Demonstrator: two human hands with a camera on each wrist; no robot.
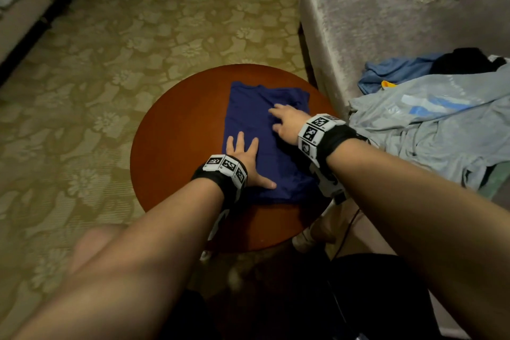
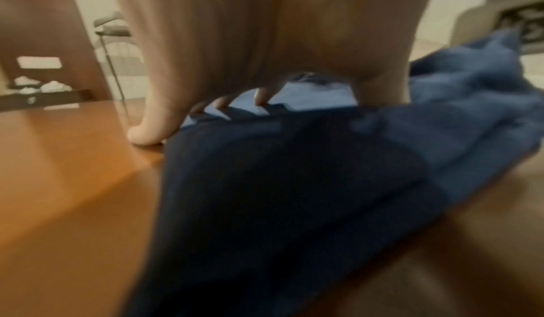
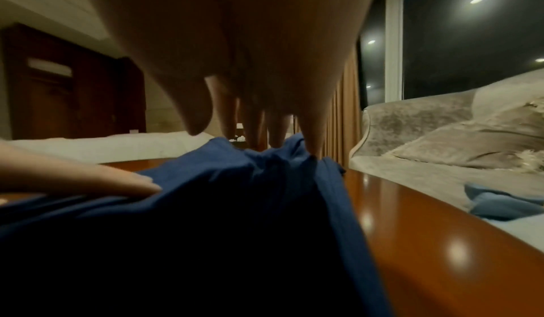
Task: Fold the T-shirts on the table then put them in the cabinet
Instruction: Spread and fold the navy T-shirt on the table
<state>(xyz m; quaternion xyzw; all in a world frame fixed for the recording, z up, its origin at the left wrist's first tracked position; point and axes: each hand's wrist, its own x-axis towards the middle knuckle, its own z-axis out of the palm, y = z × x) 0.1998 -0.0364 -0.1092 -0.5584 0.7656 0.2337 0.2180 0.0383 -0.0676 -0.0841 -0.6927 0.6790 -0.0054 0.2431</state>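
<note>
Round wood table (image 1: 171,152), navy tee (image 1: 256,119), hands flat

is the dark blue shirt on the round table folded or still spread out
Folded: the blue shirt lies as a narrow rectangle, sleeves tucked, under both flat hands.

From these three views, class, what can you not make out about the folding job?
- The cabinet: in no view.
- Dark blue folded T-shirt: its near part is black shadow in both wrist views.
- Grey T-shirt on the sofa: cut off by the head view's right edge.
- Left wrist view: motion blur smears the left hand's fingers.
</note>
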